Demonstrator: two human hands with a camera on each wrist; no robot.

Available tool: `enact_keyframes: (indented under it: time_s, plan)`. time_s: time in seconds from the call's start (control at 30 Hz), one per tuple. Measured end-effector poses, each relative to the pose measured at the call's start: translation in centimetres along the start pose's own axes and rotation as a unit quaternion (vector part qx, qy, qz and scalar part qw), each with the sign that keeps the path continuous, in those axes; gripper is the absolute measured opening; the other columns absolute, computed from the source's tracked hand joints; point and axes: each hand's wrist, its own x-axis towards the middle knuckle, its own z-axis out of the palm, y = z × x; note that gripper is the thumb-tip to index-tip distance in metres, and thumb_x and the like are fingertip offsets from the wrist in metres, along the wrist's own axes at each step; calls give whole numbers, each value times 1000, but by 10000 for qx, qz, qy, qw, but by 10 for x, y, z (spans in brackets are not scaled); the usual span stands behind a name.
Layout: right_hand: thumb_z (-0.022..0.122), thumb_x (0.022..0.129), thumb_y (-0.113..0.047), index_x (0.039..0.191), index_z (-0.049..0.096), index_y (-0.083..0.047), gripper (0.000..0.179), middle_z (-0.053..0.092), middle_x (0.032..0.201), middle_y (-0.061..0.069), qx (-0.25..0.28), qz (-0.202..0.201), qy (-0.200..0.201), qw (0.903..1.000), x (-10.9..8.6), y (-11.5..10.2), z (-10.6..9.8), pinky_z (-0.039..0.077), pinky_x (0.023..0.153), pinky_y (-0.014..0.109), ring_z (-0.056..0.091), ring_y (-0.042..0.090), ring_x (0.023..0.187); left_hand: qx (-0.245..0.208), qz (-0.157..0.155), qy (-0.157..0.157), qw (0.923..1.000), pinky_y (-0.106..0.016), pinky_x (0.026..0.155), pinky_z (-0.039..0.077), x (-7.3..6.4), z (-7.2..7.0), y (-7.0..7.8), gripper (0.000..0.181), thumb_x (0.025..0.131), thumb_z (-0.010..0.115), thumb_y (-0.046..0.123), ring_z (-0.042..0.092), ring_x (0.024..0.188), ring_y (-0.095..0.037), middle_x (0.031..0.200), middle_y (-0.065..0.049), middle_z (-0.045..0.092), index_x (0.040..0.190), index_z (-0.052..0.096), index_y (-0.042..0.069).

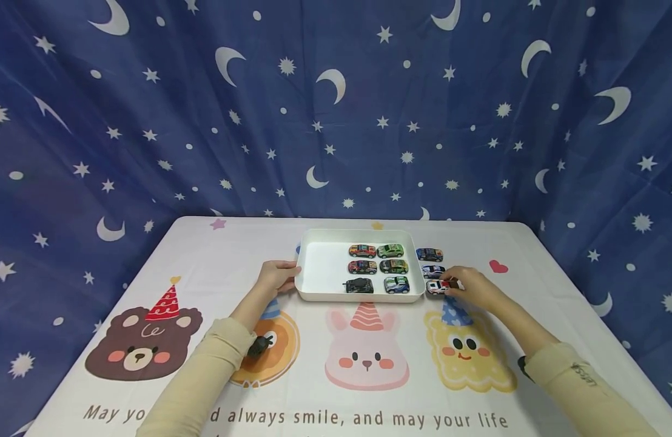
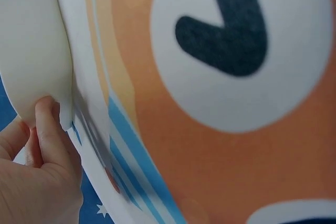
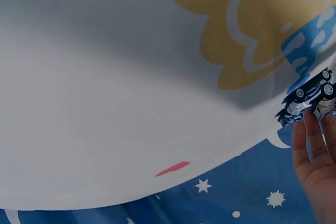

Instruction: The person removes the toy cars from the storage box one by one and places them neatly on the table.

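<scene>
My left hand point(image 1: 276, 277) grips the left end of a shallow white tray point(image 1: 325, 297); in the left wrist view its fingers point(image 2: 47, 129) meet the tray wall point(image 2: 37, 51). Several small toy cars stand in two columns in the tray's right part, among them a black one point(image 1: 359, 286) and a green one point(image 1: 390, 250). Right of the tray, my right hand point(image 1: 472, 287) pinches the rear of a white-and-red toy car point(image 1: 437, 287). In the right wrist view, fingertips are at that car's side point(image 3: 326, 107), beside a dark blue-and-white car point(image 3: 302, 98). The right thumb is hidden there.
Beyond the held car, a blue-and-white toy car point(image 1: 433, 272) and a dark blue one point(image 1: 429, 255) line the tray's right side. A printed white cloth point(image 1: 314, 364) covers the table. A blue starry curtain point(image 1: 336, 152) hangs behind the far edge.
</scene>
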Motion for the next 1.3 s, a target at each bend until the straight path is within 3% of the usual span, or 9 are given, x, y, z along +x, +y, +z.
enact_keyframes:
  time_s: [0.13,0.3,0.5,0.9,1.3]
  plan:
    - [71,80,-4,102,65,7,25,67,97,20,-34,87,-161,9998,2,-1,3,54,82,47,62,28,86,-42,-9,-50,10000,-18,57,56,-1,-1,1,29,86,69,13,64,64,-8,98,-14,70,113,66,3]
    - [71,81,-6,103,65,6,27,67,99,19,22,252,-343,9991,7,-1,7,55,83,46,63,27,87,-25,-92,48,9999,-16,58,56,-1,0,0,32,87,67,13,63,63,-6,106,-15,68,118,63,4]
    - [71,81,-7,102,65,5,25,68,96,17,-12,264,-473,9985,12,0,10,54,84,46,62,25,85,-27,-94,34,9999,-15,54,54,1,0,0,35,88,66,13,60,59,-4,103,-13,68,121,61,3]
    - [73,79,-7,99,66,3,23,68,91,13,79,233,-447,9987,11,0,14,54,82,46,59,21,81,28,83,28,10000,-15,54,55,-1,-1,-3,35,89,64,13,61,59,-4,110,-17,67,123,60,2]
    - [73,80,-10,110,63,5,35,67,99,17,196,511,-642,9964,7,-2,12,54,87,49,60,25,87,94,123,106,9998,-14,53,53,-3,3,-4,33,89,65,13,61,61,-5,112,-18,66,120,61,2]
